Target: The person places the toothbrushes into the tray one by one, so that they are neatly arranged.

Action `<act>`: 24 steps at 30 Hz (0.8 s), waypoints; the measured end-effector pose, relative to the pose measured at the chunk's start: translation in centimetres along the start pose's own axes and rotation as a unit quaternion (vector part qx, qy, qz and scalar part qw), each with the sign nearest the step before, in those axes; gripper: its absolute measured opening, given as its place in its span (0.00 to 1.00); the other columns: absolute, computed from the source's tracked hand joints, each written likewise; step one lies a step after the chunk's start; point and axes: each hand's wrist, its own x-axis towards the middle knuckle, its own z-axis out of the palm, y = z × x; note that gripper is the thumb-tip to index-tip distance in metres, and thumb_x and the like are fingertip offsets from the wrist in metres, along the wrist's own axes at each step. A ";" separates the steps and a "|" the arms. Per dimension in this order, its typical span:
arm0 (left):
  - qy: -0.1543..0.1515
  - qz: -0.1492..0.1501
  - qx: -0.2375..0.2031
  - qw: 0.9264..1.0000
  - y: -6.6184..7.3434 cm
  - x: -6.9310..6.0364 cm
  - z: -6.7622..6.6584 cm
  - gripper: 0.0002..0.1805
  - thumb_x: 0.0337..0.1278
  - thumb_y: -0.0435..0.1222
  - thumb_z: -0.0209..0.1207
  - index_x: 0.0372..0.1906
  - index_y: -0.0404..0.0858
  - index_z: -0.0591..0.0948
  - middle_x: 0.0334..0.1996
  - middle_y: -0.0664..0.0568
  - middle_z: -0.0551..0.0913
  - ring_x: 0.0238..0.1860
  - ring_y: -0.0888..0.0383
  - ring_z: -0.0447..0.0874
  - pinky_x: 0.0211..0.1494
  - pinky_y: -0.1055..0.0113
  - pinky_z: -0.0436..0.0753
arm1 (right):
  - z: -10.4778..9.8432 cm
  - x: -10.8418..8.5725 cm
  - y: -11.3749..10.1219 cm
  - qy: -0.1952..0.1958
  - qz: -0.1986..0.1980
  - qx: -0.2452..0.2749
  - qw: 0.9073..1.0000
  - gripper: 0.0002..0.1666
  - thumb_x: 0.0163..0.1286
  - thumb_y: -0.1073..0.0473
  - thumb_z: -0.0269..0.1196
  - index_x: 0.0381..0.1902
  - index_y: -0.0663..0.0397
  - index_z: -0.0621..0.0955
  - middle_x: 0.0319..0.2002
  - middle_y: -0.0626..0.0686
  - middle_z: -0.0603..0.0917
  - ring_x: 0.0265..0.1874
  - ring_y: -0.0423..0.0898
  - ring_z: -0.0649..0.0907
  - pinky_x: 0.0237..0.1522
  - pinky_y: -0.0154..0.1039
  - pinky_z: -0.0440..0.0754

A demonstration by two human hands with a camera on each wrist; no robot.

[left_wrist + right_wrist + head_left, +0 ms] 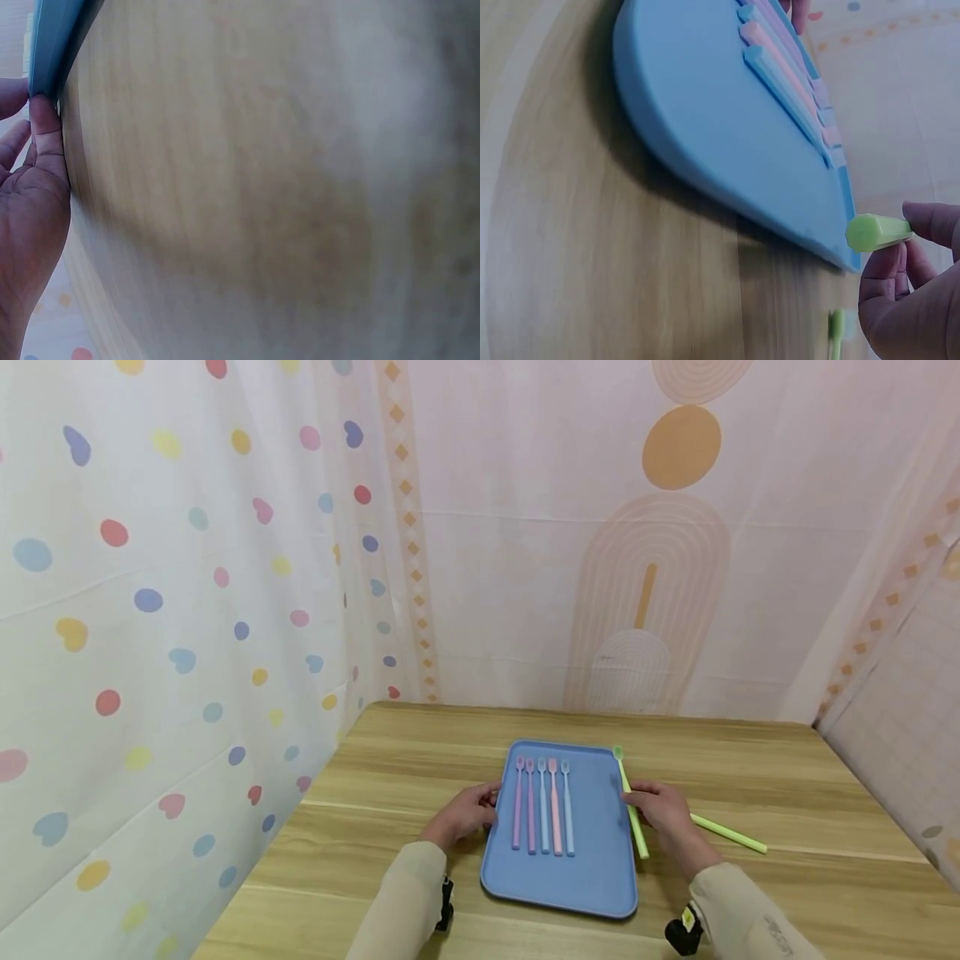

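A blue tray (558, 887) lies on the wooden table, its left edge pinched between the thumb and fingers of my left hand (467, 812). Side by side on it rest several toothbrushes: two purple, two light blue (543, 818) and one pink (556, 818), all with heads toward the far side. My right hand (663, 810) pinches a green toothbrush (639, 837) by its handle at the tray's right edge, head pointing away. The right wrist view shows that handle's end (864, 233) held between thumb and fingers.
A second green toothbrush (729, 833) lies on the table (795, 893) to the right, partly hidden behind my right hand. Patterned curtains (495, 610) hang behind the table and on its left.
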 end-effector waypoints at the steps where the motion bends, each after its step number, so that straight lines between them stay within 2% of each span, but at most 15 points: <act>1: 0.000 0.000 0.002 1.000 0.0 0.0 0.0 0.38 0.47 0.23 0.56 0.71 0.31 0.68 0.37 0.47 0.74 0.35 0.54 0.70 0.32 0.66 0.69 | 0.2 0.0 -0.1 0.001 0.002 0.008 1.000 0.27 0.69 0.64 0.61 0.62 0.75 0.73 0.51 0.63 0.81 0.37 0.43 0.79 0.39 0.37 0.78; 5: 0.002 0.000 0.001 1.000 0.0 0.0 0.1 0.38 0.47 0.23 0.56 0.71 0.31 0.68 0.38 0.47 0.73 0.35 0.54 0.70 0.32 0.65 0.69 | 1.1 0.2 -0.3 0.009 0.007 0.029 1.000 0.25 0.67 0.66 0.62 0.60 0.75 0.75 0.46 0.60 0.82 0.33 0.40 0.78 0.36 0.35 0.77; 12: 0.003 -0.002 0.009 1.000 0.0 0.0 -0.1 0.38 0.48 0.24 0.57 0.71 0.31 0.68 0.37 0.47 0.73 0.35 0.54 0.71 0.33 0.65 0.70 | 2.4 0.5 -0.5 0.026 0.018 0.038 0.999 0.23 0.66 0.67 0.62 0.57 0.74 0.77 0.45 0.61 0.81 0.31 0.43 0.78 0.33 0.35 0.76; 17: 0.002 -0.002 0.009 1.000 -0.1 0.0 0.0 0.38 0.48 0.24 0.56 0.71 0.31 0.68 0.37 0.47 0.73 0.35 0.53 0.70 0.33 0.65 0.70 | 3.1 0.8 -0.2 0.029 0.019 0.037 0.999 0.21 0.66 0.67 0.62 0.55 0.75 0.78 0.41 0.58 0.81 0.30 0.43 0.77 0.33 0.35 0.76; 24: 0.004 -0.006 0.009 1.000 -0.1 0.2 0.0 0.38 0.48 0.24 0.57 0.71 0.32 0.68 0.38 0.47 0.73 0.35 0.54 0.71 0.32 0.65 0.69 | 3.8 1.0 0.1 0.032 0.024 0.018 0.999 0.21 0.67 0.67 0.62 0.55 0.74 0.78 0.47 0.64 0.81 0.35 0.47 0.79 0.35 0.37 0.78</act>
